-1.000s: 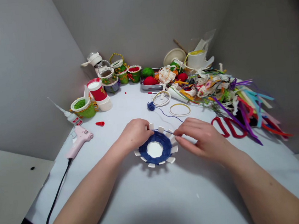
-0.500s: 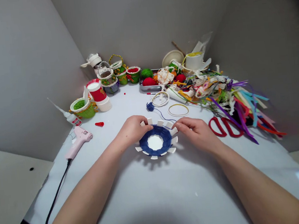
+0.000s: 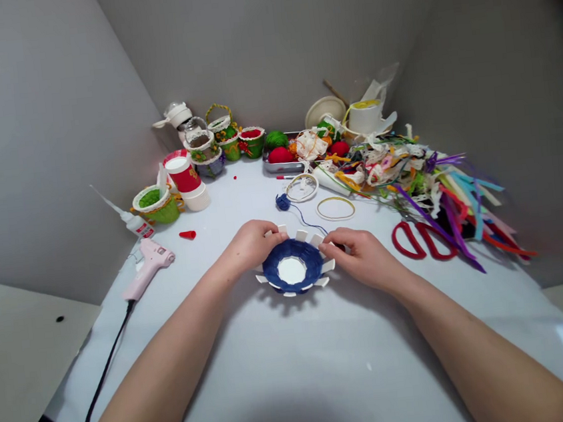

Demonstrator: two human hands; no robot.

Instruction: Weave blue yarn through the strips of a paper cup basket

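A paper cup cut into white strips [image 3: 279, 277], with blue yarn woven round its inner part, is held over the table between my hands. On its upper left rim my left hand [image 3: 254, 249] is closed, thumb inside and fingers behind. My right hand [image 3: 361, 253] is pinched at the right rim, beside the white tabs. From a small blue yarn ball [image 3: 282, 202] beyond the cup, a blue strand [image 3: 307, 221] runs to the right fingers. The fingertips partly hide where the strand meets the strips.
A pink glue gun [image 3: 147, 269], glue bottle [image 3: 137, 224] and red cap [image 3: 188, 235] lie left. Finished yarn baskets [image 3: 205, 155] and a metal tray [image 3: 284, 168] of yarn stand behind. Red-handled scissors [image 3: 408, 241], a ring [image 3: 335, 208] and tangled ribbons [image 3: 456, 199] lie right.
My right hand has moved slightly left and in against the cup's right rim, and its fingers have curled. The cup's strips stand a little more upright. My left hand has barely moved.
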